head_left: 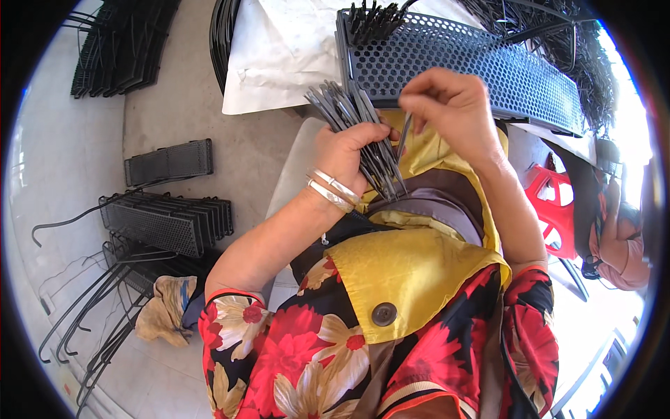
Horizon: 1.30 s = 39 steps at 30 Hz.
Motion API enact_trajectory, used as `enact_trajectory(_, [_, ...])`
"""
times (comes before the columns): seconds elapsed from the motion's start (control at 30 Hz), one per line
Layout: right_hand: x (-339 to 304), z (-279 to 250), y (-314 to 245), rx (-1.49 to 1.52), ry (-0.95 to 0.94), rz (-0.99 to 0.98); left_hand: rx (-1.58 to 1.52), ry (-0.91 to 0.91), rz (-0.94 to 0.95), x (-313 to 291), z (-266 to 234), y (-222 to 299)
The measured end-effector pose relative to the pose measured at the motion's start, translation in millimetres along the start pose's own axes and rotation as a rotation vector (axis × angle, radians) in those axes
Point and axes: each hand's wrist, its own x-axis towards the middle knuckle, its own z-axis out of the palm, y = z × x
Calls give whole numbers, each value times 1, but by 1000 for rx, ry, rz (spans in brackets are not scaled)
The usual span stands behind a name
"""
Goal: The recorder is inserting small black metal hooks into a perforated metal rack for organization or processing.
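Note:
My left hand [340, 155] is closed around a bundle of thin dark strips [382, 170], held tilted above my lap. The strips fan out past both sides of the fist; I cannot tell what they are made of. To the right, my right hand [457, 115] is raised with thumb and forefinger pinched together at the top of a single thin strip [405, 133]. This strip's lower end reaches down beside the bundle, close to the left fingers. Just beyond my hands lies a black perforated metal rack [453, 64], with a cluster of short dark strips [374, 22] on its left end.
White sheeting [279, 52] lies under the rack, and a tangled heap of black strips [583, 70] sits far right. Stacked black racks [157, 220] with long hooked rods stand on the floor at left. A red stool [551, 202] and another person's arm [618, 244] are at right.

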Motion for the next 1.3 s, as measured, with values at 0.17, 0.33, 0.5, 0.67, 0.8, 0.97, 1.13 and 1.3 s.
enact_trajectory(0.17, [34, -12, -7, -128, 483, -474, 25, 74, 9, -2, -1, -3])
enact_trajectory(0.33, [63, -3, -12, -478, 652, -880, 39, 71, -19, -2, 1, -1])
enact_trajectory(0.5, [94, 20, 4, -300, 460, -1430, 78, 92, -44, -4, 0, -1])
enact_trajectory(0.67, [80, 14, 8, -865, 326, -1052, 68, 84, -47, -3, 0, -1])
enact_trajectory(0.8, [76, 13, 13, -951, 250, -1041, 77, 96, -7, -3, 2, -2])
enact_trajectory(0.97, [47, 6, 8, -708, 379, -784, 81, 73, -6, -1, 0, -2])
enact_trajectory(1.13, [10, 10, 11, -45, -93, 31, 87, 13, -2, 1, -2, -2])
enact_trajectory(1.3, [20, -1, 5, 45, 81, -35, 111, 61, 25, 0, 0, 0])
